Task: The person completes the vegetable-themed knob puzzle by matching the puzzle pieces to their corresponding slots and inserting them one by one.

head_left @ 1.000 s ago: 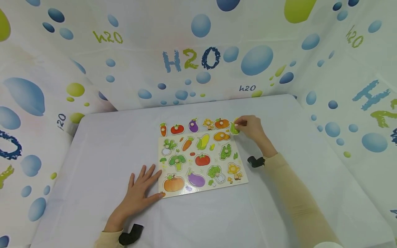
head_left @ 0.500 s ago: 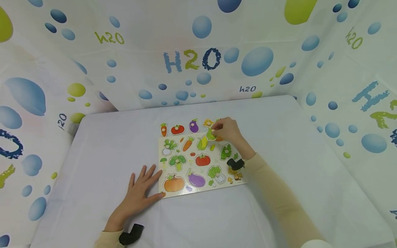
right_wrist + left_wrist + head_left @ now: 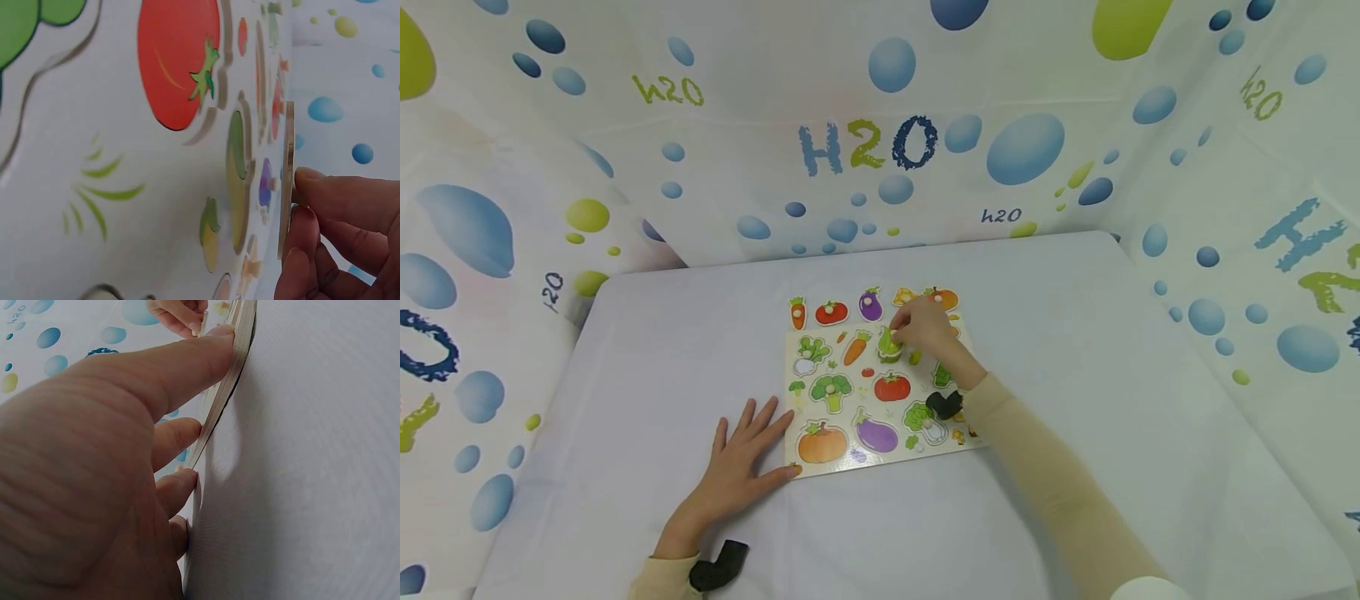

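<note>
A wooden vegetable puzzle board [image 3: 887,458] lies on the white-covered table. My right hand [image 3: 928,329] pinches the corn puzzle piece [image 3: 889,346] by its small knob, over the corn-shaped recess. The right wrist view shows this piece [image 3: 287,187] edge-on, apart from the board, with the printed corn recess [image 3: 237,181] in view. My left hand [image 3: 737,458] rests with spread fingers against the board's left side. In the left wrist view, its thumb and fingertips touch the board's edge [image 3: 222,403]. Bok choy, broccoli and cabbage pieces with knobs sit in the board.
Along the board's far edge stand loose knobbed pieces: a carrot [image 3: 797,314], a tomato [image 3: 831,313], an eggplant [image 3: 870,306], a mushroom [image 3: 905,297] and a pumpkin [image 3: 943,298]. A patterned cloth [image 3: 737,142] hangs behind the table. Black devices sit at both wrists.
My right hand has carried the corn piece left from the right end of the row to over the corn recess. My left hand has stayed in place.
</note>
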`<state>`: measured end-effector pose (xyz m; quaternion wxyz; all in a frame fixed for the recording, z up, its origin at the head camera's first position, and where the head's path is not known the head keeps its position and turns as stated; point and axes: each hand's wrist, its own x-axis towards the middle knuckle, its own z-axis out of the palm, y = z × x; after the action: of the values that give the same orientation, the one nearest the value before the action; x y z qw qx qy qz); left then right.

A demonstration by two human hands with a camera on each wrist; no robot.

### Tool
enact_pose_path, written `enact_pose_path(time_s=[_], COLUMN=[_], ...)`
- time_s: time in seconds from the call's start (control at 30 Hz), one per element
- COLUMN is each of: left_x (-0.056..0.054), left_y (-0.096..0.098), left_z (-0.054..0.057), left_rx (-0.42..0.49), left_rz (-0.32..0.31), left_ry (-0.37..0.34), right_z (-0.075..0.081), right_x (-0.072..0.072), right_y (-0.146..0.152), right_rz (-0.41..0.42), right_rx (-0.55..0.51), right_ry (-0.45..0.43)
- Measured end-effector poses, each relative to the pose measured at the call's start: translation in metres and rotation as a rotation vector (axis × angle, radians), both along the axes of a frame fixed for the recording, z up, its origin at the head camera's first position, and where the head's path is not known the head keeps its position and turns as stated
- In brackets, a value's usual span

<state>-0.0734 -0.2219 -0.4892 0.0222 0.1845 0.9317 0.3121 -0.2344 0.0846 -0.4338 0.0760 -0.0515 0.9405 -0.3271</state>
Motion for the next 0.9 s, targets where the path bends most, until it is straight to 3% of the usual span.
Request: enact_pose_path(time_s=[0.17, 0.57, 0.9], left_x=[-0.001, 0.0, 0.0], left_y=[0.001, 0.002, 0.0], left_z=[0.001, 0.0, -0.001], left_rx=[-0.01, -0.004, 0.001], left_rz=[0.002, -0.003, -0.005], left_ry=[-0.011, 0.01, 0.01], right_z=[-0.009, -0.019, -0.018], right_x=[-0.002, -0.005, -0.003], right_y=[-0.003, -0.004, -0.007], right_rz=[-0.005, -0.015, -0.007], right_rx=[0.052, 0.061, 0.082], right_ry=[-0.025, -0.07, -0.067])
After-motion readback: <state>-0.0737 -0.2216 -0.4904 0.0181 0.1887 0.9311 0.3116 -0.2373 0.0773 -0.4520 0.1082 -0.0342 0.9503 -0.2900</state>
